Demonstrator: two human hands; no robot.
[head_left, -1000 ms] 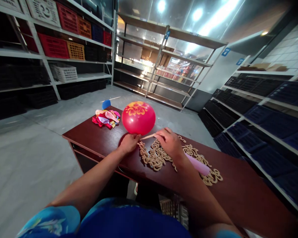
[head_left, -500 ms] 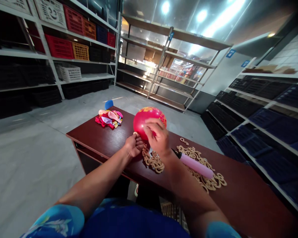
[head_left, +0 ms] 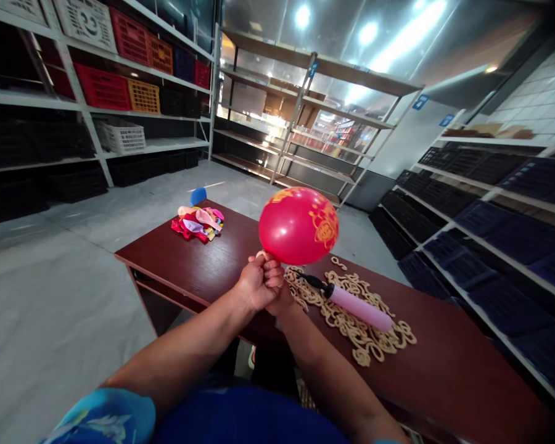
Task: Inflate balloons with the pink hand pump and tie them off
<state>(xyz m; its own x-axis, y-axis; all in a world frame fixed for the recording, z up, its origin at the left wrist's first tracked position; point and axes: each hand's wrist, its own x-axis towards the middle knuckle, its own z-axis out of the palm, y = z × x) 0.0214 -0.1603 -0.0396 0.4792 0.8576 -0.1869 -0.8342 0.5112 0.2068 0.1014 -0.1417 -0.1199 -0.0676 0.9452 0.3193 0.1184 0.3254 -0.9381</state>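
A blown-up red balloon (head_left: 300, 226) with a yellow print is held up over the table, its neck pointing down at my hands. My left hand (head_left: 258, 282) is closed around the neck. Pressed up against it is my right hand (head_left: 281, 299), partly hidden behind the left, also closed at the balloon's neck. A small pale bit (head_left: 260, 253) pokes out by my left thumb; what it is I cannot make out. Right of my hands lies a pink balloon pump (head_left: 358, 307) with a black nozzle, on top of a heap of tan, curly loops (head_left: 363, 356).
The dark brown table (head_left: 166, 256) carries a pile of uninflated balloons (head_left: 197, 223) at its far left. Behind it shows a blue chair back (head_left: 198, 196). Shelves with red crates (head_left: 102, 87) stand left, and dark crates (head_left: 467, 253) fill the right-hand racks.
My right hand has come down from in front of the balloon to join my left at its neck. The balloon has shifted to the right and shows more of its print.
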